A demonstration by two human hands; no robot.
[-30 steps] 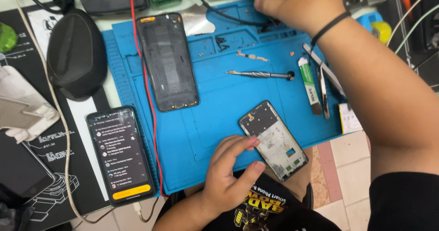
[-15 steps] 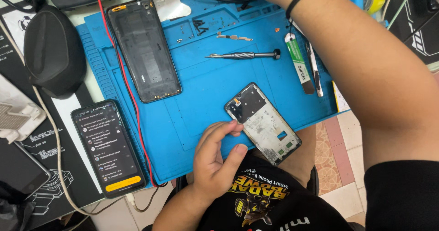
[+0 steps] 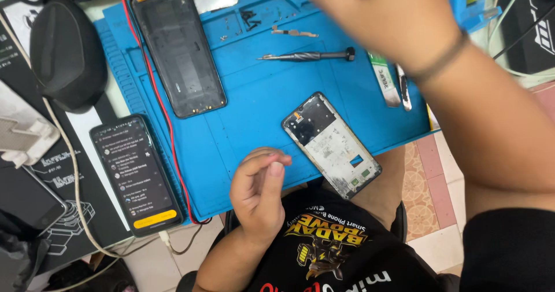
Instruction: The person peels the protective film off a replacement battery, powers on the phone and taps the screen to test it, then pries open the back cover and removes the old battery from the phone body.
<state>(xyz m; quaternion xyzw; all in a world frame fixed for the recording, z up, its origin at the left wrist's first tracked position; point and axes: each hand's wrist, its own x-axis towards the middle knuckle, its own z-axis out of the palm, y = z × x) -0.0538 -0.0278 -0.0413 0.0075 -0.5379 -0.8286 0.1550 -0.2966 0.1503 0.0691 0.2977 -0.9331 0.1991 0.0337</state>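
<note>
Near the close edge of the blue silicone work mat (image 3: 243, 107), just left of the stripped phone frame with its black top and pale grey inner plate (image 3: 332, 144), my left hand (image 3: 257, 188) hovers with the fingers curled in and the thumb pressed to the forefinger. It is a narrow pinch, and nothing shows inside it. The frame lies flat and slanted, its near corner hanging past the mat's edge above my lap, and my fingers do not touch it. My right hand (image 3: 376, 20) is at the far side, over the mat's small tray pockets. It is too blurred for me to tell whether it is spread or closed on something. As I judge it, good work here means laying my left fingertips on the frame's long edge so it cannot slide off the near lip. It also means bringing my right hand back slowly enough not to sweep the slim metal screwdriver with the black knob (image 3: 306, 55) or the steel tweezers (image 3: 403, 87) lying far right. The dark glossy back cover (image 3: 179, 49) and the thin red cable (image 3: 159, 95) sit well apart to the far left, clear of my reach.
</note>
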